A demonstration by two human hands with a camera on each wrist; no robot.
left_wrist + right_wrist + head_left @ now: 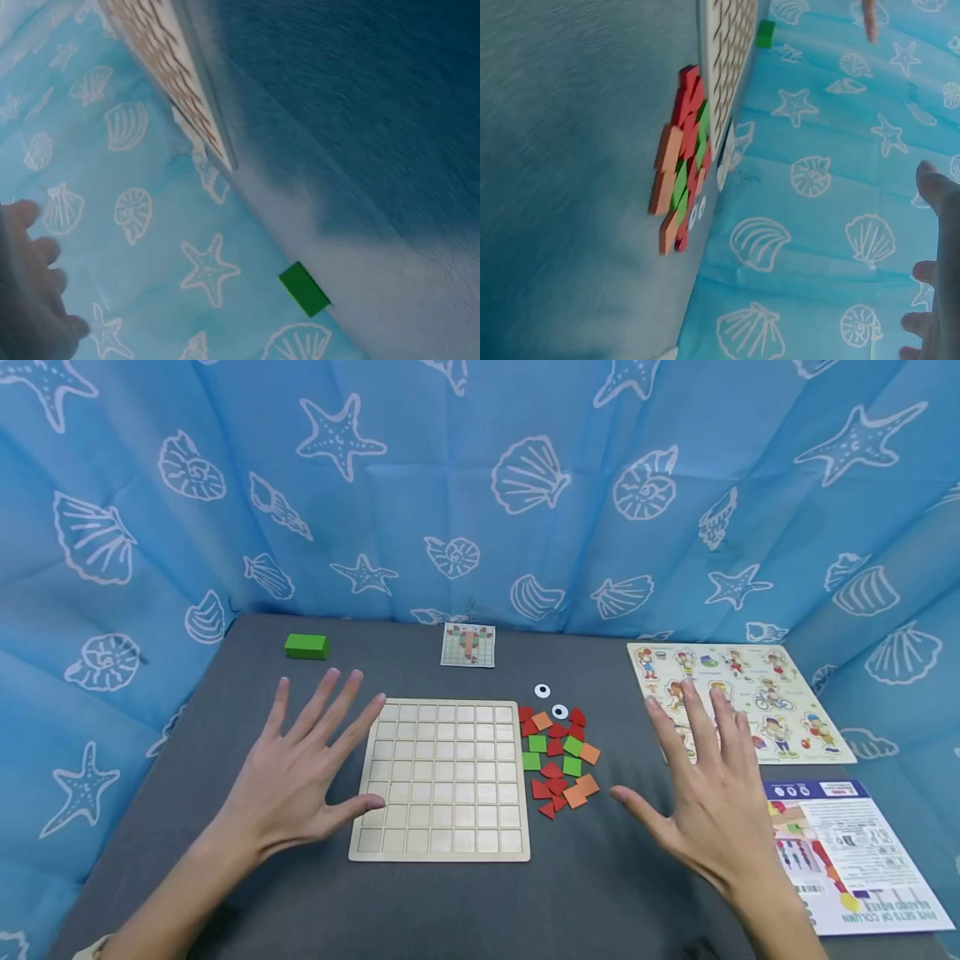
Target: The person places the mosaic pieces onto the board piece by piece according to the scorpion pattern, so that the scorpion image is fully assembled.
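Observation:
My left hand (303,772) is held with fingers spread, thumb and index tip overlapping the left edge of a pale wooden grid board (441,781) in the head view. Its fingers also show at the lower left of the left wrist view. To the right, my right hand (708,802) has its fingers fanned out and holds nothing. Between the board and that hand lie loose pieces: red wedges (555,747), green squares (572,767), orange squares (575,796) and two white eye discs (542,691). A small pattern card (468,645) lies beyond the board.
A green block (307,647) sits at the back left of the grey table (600,893). At the right are a picture puzzle board (780,693), partly behind my right fingers, and a printed sheet (870,852). A blue shell-patterned curtain (450,485) hangs behind the table.

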